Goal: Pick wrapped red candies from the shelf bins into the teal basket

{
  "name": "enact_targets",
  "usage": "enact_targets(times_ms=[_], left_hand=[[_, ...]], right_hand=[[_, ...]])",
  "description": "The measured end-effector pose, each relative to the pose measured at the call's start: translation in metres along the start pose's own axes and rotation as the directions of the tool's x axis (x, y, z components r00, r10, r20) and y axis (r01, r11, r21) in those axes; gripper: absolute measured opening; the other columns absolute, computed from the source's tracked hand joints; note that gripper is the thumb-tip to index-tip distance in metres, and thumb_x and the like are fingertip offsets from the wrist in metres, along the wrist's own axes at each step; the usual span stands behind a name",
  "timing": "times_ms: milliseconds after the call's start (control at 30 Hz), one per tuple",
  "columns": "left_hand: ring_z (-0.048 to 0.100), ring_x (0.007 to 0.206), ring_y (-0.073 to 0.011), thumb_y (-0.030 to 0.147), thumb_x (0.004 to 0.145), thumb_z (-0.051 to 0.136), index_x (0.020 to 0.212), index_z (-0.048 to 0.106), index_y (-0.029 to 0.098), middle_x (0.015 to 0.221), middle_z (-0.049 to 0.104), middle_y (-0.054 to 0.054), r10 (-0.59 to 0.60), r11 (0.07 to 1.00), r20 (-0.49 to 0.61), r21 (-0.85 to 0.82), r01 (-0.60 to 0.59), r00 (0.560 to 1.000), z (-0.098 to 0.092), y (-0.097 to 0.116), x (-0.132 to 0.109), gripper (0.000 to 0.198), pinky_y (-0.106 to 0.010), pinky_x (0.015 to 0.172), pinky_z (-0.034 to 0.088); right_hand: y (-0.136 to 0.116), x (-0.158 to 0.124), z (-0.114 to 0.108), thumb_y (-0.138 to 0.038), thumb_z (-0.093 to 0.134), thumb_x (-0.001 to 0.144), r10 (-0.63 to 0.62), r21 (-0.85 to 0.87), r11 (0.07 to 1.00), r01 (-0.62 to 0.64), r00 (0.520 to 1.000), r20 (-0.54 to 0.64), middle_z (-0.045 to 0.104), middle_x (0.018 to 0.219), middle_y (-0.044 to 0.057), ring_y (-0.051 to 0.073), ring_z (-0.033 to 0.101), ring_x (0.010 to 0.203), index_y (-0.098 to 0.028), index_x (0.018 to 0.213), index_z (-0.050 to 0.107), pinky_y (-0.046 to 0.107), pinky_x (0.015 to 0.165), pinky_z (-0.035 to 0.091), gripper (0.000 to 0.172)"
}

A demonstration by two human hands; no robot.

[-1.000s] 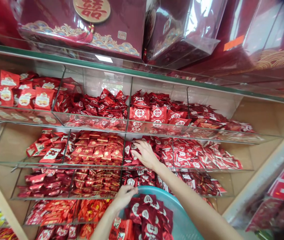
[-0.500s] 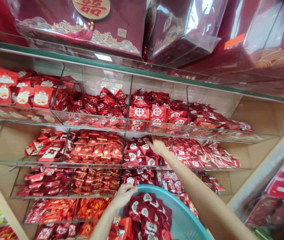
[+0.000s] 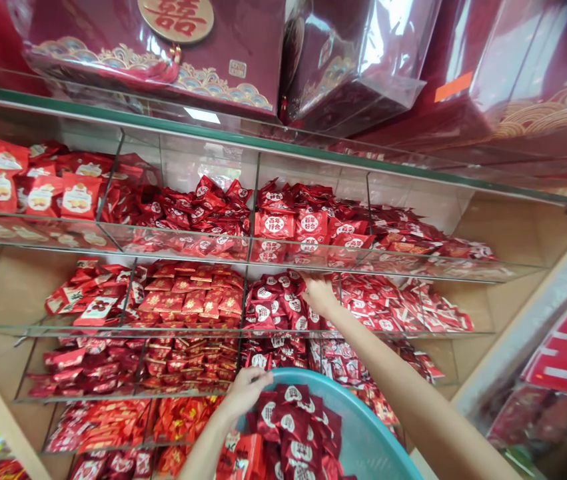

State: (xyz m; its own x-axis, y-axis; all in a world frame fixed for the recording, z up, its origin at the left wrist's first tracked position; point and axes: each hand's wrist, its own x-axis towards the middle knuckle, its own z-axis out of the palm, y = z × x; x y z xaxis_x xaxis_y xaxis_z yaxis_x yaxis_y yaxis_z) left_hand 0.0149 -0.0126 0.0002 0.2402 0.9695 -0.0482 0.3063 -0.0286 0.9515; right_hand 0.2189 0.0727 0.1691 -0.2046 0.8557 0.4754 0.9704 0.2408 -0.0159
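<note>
My left hand (image 3: 246,392) grips the rim of a teal plastic basin (image 3: 368,440) that holds several dark red sweet packets (image 3: 293,427). My right hand (image 3: 319,295) reaches deep into the middle glass bin of the second shelf, resting on a heap of dark red packets with white round labels (image 3: 276,303). Its fingers point to the back of the bin and are partly hidden under the glass shelf above; I cannot see whether they hold a packet.
Glass shelves (image 3: 243,257) with dividers hold heaps of red packets in several bins. Orange-red flat packets (image 3: 193,293) fill the bin to the left. Large dark red gift boxes (image 3: 163,47) stand on the top shelf. A wooden frame (image 3: 528,327) runs down the right.
My right hand has moved from the front left of the bin to its back right, leaving packets piled at the front. The left hand keeps its hold on the basin.
</note>
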Motion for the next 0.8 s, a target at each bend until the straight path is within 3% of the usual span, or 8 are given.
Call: enact_targets(times_ms=[200,400,533,667,733,800], left_hand=[[0.055,0.079,-0.0205,0.056,0.070,0.051,0.077,0.069,0.013,0.078,0.066,-0.005,0.005,1.000,0.015,0.006,-0.005,1.000,-0.001,0.005,-0.003,0.047,-0.030,0.075,0.038],[0.056,0.080,-0.0208,0.053,0.071,0.051,0.078,0.069,0.012,0.080,0.066,-0.006,0.003,1.000,0.013,0.022,-0.003,1.000,-0.001,0.007,-0.003,0.045,-0.031,0.077,0.038],[0.056,0.080,-0.0210,0.051,0.072,0.050,0.078,0.069,0.013,0.080,0.066,-0.006,0.018,0.999,0.027,0.044,-0.020,0.999,-0.002,0.005,-0.002,0.042,-0.031,0.076,0.039],[0.057,0.084,-0.0216,0.050,0.071,0.052,0.078,0.068,0.014,0.083,0.066,-0.006,-0.012,1.000,0.016,0.007,0.012,1.000,-0.001,0.011,-0.005,0.040,-0.031,0.078,0.039],[0.057,0.087,-0.0221,0.050,0.070,0.053,0.078,0.069,0.014,0.086,0.067,-0.007,-0.016,1.000,0.023,-0.022,0.016,1.000,-0.001,0.015,-0.007,0.041,-0.031,0.081,0.039],[0.057,0.087,-0.0221,0.051,0.070,0.054,0.077,0.069,0.013,0.086,0.067,-0.008,-0.004,0.999,0.032,-0.044,0.006,0.999,-0.001,0.019,-0.009,0.042,-0.031,0.082,0.039]], right_hand=[[0.002,-0.005,-0.001,-0.012,0.049,0.076,-0.028,0.031,0.999,0.028,1.000,0.004,0.056,0.118,0.009,0.024,0.051,0.106,-0.021,0.125,0.042,0.035,0.087,0.036,0.050],[0.004,-0.011,-0.004,-0.010,0.041,0.081,-0.029,0.063,0.997,0.033,0.998,-0.055,0.060,0.108,0.008,0.020,0.053,0.101,-0.018,0.113,0.052,0.031,0.087,0.037,0.034],[0.003,-0.022,-0.014,-0.015,0.037,0.086,-0.110,0.143,0.980,0.141,0.972,-0.208,0.061,0.100,0.008,0.020,0.053,0.095,-0.018,0.107,0.056,0.033,0.085,0.040,0.028],[-0.013,-0.064,-0.030,-0.020,0.038,0.088,-0.145,0.320,0.896,0.309,0.884,-0.445,0.059,0.098,0.007,0.020,0.052,0.094,-0.021,0.106,0.056,0.037,0.084,0.041,0.026],[-0.027,-0.097,-0.032,-0.022,0.043,0.086,-0.028,0.475,0.828,0.298,0.868,-0.496,0.060,0.098,0.007,0.020,0.052,0.094,-0.022,0.105,0.057,0.037,0.084,0.041,0.024],[-0.041,-0.130,-0.025,-0.025,0.048,0.084,0.144,0.654,0.732,0.191,0.895,-0.423,0.061,0.095,0.005,0.019,0.054,0.090,-0.023,0.099,0.060,0.036,0.082,0.042,0.019]])
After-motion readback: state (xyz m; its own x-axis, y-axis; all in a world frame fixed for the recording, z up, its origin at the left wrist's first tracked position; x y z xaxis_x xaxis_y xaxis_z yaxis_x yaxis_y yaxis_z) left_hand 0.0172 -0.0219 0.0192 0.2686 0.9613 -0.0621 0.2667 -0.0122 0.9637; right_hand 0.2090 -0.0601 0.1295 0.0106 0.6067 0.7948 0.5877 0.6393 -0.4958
